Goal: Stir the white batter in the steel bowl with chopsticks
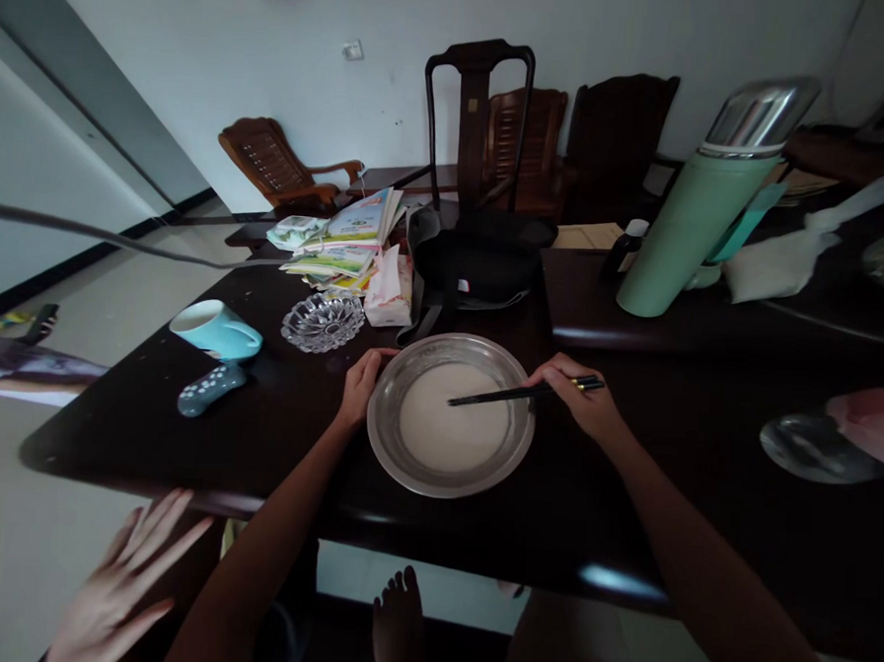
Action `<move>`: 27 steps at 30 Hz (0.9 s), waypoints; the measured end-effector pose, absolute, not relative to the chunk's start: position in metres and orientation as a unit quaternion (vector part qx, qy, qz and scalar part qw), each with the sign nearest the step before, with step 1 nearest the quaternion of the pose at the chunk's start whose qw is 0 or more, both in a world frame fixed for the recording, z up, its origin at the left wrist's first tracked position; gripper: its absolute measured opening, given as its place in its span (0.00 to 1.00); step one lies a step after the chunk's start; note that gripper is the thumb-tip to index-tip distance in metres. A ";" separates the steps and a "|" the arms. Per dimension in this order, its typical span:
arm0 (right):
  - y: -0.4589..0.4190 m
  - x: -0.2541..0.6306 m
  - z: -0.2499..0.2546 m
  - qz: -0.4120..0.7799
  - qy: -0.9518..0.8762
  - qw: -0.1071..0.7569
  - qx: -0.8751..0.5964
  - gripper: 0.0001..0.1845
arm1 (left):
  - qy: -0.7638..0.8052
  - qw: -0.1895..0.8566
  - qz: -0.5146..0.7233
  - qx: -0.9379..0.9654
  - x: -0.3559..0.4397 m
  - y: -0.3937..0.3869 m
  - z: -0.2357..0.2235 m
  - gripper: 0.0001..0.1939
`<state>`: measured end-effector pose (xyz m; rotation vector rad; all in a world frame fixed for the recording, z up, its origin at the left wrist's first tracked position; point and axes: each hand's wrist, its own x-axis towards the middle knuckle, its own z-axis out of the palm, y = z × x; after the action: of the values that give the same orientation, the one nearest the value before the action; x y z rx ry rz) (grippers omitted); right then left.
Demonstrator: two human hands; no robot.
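A wide steel bowl stands on the dark table, holding a smooth off-white liquid. Against its left rim is my left hand, with the thumb on top and the other fingers partly hidden behind the side. My right hand grips a pair of black chopsticks with gold bands near the top. They slant over the right rim, and their tips touch the liquid near the middle of the bowl.
Left of the bowl are a glass dish, a light blue mug and a game controller. Behind stand a tissue pack, books and a black bag. A green thermos rises right. Another person's hand is at lower left.
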<state>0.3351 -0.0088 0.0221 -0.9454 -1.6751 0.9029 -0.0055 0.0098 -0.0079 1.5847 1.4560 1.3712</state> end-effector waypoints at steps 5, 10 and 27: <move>-0.008 0.337 0.020 0.433 -0.633 0.524 -0.371 0.22 | 0.553 0.278 0.506 0.601 -0.004 0.009 -0.005 0.27; -0.010 0.333 0.021 0.393 -0.712 0.458 -0.359 0.21 | 0.557 0.272 0.500 0.604 -0.004 0.010 -0.006 0.27; -0.006 0.339 0.021 0.385 -0.643 0.527 -0.401 0.21 | 0.563 0.271 0.497 0.602 -0.005 0.010 -0.006 0.25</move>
<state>0.3387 -0.0060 0.0209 -0.9575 -1.5359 0.9209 -0.0049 0.0103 -0.0062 1.6227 1.5158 1.3389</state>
